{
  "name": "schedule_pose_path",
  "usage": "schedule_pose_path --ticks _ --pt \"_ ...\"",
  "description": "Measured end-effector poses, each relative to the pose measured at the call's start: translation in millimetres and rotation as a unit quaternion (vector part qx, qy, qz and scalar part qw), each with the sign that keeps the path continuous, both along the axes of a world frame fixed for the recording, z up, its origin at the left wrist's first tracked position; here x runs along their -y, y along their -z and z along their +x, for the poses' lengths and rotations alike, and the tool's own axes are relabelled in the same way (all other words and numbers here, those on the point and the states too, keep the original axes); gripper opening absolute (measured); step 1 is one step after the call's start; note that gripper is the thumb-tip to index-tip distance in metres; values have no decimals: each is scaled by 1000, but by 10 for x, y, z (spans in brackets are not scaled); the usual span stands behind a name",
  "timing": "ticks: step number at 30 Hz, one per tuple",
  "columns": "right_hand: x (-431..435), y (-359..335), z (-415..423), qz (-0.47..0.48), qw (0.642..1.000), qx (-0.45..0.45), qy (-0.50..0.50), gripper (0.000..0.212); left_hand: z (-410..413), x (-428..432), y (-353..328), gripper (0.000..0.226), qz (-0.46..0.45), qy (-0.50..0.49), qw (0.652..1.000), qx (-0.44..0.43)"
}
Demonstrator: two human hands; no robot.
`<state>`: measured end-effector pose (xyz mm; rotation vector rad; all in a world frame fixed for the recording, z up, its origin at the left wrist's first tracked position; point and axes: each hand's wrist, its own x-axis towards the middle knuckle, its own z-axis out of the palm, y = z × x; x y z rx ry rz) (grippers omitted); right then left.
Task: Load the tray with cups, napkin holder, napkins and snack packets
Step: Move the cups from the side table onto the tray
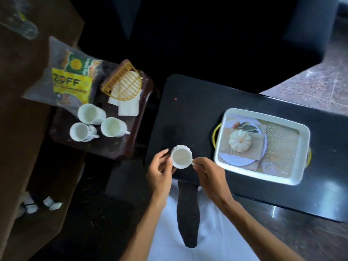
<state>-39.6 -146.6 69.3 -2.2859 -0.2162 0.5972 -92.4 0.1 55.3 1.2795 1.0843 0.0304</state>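
A white cup (181,156) is held over the black table's near left corner. My left hand (160,168) grips its body and my right hand (210,173) pinches its handle. To the right, a white tray (299,157) with yellow handles and a printed picture lies on the table, with nothing in it. On a small brown stool to the left stand three more white cups (90,113) (82,132) (113,127). Behind them lie a yellow napkin holder (123,81) on its side, white napkins (129,108), and snack packets (72,80) in a clear bag.
The black table (190,110) has bare surface between me and the tray. The brown stool (105,146) stands close to its left edge. A brown cabinet (17,110) lies further left, with crumpled paper scraps (51,203) on the dark floor.
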Motion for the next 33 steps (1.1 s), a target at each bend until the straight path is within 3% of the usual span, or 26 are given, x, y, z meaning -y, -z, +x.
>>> schedule_pose_path --ticks 4,12,33 --pt "754 138 137 -25 998 -10 60 8 265 672 158 19 10 86 996 -25" --pt "1568 656 340 -39 996 -25 74 8 593 1460 633 17 68 170 976 -115" --pt "1824 1081 412 -24 998 -47 27 10 635 1661 937 10 150 246 938 -192"
